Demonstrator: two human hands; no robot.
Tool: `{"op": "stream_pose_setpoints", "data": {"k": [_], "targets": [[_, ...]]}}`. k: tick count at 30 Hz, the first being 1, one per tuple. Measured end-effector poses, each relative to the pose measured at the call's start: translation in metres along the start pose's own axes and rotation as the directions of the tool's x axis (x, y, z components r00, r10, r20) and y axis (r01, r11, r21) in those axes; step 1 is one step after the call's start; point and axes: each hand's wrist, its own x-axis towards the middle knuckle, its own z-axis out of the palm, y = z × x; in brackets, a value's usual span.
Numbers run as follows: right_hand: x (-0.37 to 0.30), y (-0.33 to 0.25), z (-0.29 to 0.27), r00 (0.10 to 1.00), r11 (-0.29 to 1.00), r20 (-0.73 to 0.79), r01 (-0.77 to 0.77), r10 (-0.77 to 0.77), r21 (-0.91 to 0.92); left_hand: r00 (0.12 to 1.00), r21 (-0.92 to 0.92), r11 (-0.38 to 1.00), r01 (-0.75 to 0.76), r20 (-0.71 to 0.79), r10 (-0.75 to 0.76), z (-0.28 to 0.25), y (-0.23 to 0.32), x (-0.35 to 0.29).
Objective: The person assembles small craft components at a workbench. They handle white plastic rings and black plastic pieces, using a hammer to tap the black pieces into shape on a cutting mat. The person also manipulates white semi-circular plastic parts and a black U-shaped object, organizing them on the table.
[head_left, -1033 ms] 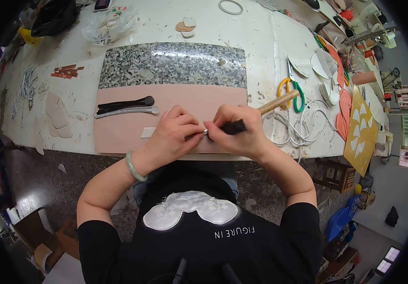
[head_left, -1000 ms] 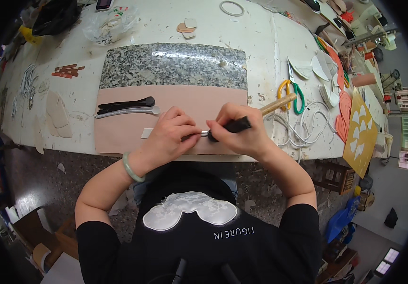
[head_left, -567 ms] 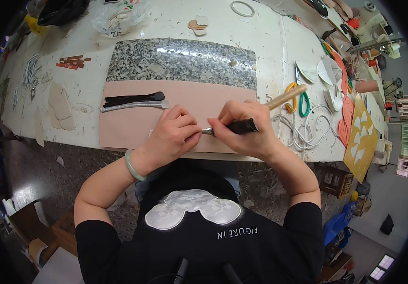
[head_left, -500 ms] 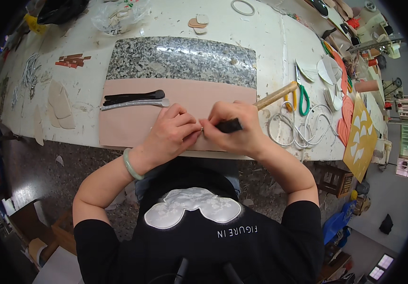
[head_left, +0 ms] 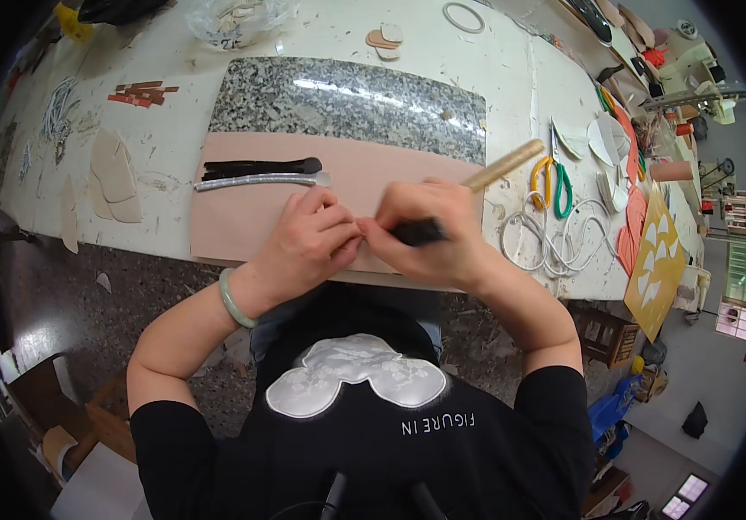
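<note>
Over a pale pink sheet (head_left: 239, 221) my two hands meet fingertip to fingertip. My left hand (head_left: 308, 236) is closed in a pinch on something too small to make out. In the fist of my right hand (head_left: 438, 253) lies a hammer with a wooden handle (head_left: 505, 165) and a black head (head_left: 419, 231), the handle pointing away to the far right. The thumb and forefinger of that hand also press together beside the left fingertips. Just beyond my left hand, a black strap piece (head_left: 260, 167) and a silver-grey one (head_left: 260, 180) lie side by side on the sheet.
A speckled stone slab (head_left: 347, 106) lies partly beneath the sheet. Scissors with green and yellow handles (head_left: 562, 186) and coiled white cord (head_left: 525, 244) are on the right. Brown strips (head_left: 142, 93), grey cords (head_left: 59, 117) and beige cut pieces (head_left: 115, 186) lie left.
The whole view has shifted slightly, moving the table's things rightward in it. My hands stay together, and my right hand still grips the hammer, its black head now blurred.
</note>
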Motion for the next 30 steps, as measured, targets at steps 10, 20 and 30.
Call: {"op": "stream_pose_setpoints", "data": {"k": [10, 20, 30], "targets": [[0.006, -0.002, 0.014, 0.996, 0.993, 0.020, -0.087, 0.086, 0.077, 1.000, 0.026, 1.000, 0.001, -0.020, 0.000, -0.011, -0.010, -0.013], [0.013, -0.003, 0.016, 0.991, 0.995, 0.096, -0.098, 0.096, 0.023, 0.999, 0.002, 1.000, 0.030, -0.016, -0.030, -0.022, -0.022, -0.026], [0.031, -0.023, 0.023, 0.992, 0.998, 0.119, -0.046, 0.040, 0.043, 0.999, -0.024, 0.999, 0.033, -0.039, -0.034, -0.033, -0.029, -0.034]]}}
